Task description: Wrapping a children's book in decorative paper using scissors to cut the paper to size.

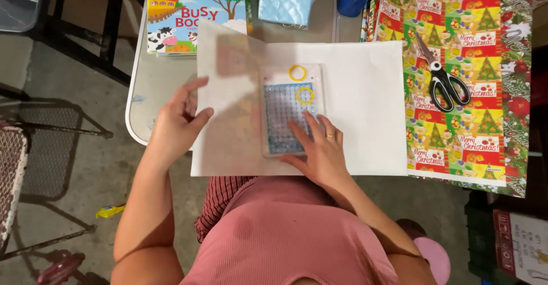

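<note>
**Inspector:** Report the layout, largest item first.

**Operator:** I see a pale grey surface with rounded corners. On its right part lies a sheet of festive wrapping paper in red, green and yellow panels, printed side up. Overlapping that sheet's left edge is a large sheet of white paper, plain side up; its left portion is raised and folded inward over the middle.

**Inspector:** And what sits on the white sheet?

**Operator:** A flat rectangular clear plastic case with a studded grid and two yellow rings, lying roughly at the sheet's centre. The lifted flap covers its left edge partly.

**Inspector:** State of the hands?

**Operator:** The left hand pinches the raised flap of white paper, thumb on one side and fingers on the other, closed on it. The right hand lies flat on the lower part of the clear case, fingers spread and pressing down, gripping nothing. It wears a ring.

**Inspector:** Smaller items?

**Operator:** A colourful children's picture book with a cow on the cover rests at the far left of the surface, just beyond the flap. A pale blue quilted pouch lies beside it. Black-handled scissors rest on the wrapping paper, well apart from both hands, blades shut.
</note>
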